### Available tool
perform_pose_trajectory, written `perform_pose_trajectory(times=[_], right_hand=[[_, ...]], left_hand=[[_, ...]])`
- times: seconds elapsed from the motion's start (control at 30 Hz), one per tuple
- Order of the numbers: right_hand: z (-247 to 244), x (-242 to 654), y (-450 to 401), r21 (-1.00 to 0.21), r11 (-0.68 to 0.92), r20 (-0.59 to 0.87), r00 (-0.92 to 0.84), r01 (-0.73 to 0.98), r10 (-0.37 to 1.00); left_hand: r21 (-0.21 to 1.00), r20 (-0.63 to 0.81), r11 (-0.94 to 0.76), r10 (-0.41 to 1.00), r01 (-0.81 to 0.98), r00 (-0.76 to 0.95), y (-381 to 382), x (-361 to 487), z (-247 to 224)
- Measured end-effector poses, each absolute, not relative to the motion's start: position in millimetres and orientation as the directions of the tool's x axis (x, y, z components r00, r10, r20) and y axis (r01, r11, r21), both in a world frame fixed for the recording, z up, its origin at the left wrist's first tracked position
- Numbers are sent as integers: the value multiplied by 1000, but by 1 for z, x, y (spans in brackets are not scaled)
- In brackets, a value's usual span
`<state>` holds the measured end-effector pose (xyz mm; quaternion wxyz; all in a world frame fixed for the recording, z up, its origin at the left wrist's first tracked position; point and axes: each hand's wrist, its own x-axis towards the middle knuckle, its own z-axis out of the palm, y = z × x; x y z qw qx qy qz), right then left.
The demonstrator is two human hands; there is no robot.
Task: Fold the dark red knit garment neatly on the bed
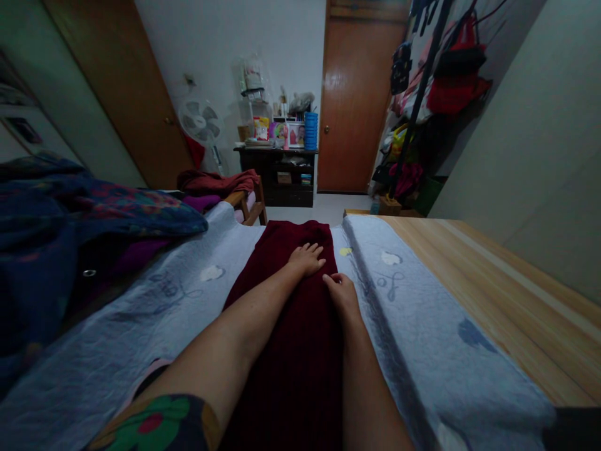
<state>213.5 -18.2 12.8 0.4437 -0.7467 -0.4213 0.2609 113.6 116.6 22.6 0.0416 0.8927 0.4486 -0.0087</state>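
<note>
A long dark red cloth [295,307] lies lengthwise over the light blue printed bed cover [211,300]; whether it is a towel or a garment I cannot tell. My left hand [307,259] rests palm down on its far part, fingers spread. Close by on the right, my right hand [342,293] has its fingers curled together at the cloth's right edge, seemingly pinching it. Both forearms reach forward over the cloth, hiding parts of it.
Dark blue floral fabric [117,207] is heaped on the left. A bare wooden board [488,282] borders the cover on the right. Beyond stand a black cabinet [277,178] with assorted items, a white fan [203,122] and a brown door [359,106]. Bags [457,69] hang at right.
</note>
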Motion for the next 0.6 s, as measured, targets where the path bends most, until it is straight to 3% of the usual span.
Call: perform_pose_trajectory(times=[0.6], right_hand=[[4, 212, -15, -852, -218, 52, 490, 477, 870]], left_hand=[[51, -85, -567, 818, 822, 569, 157, 125, 23]])
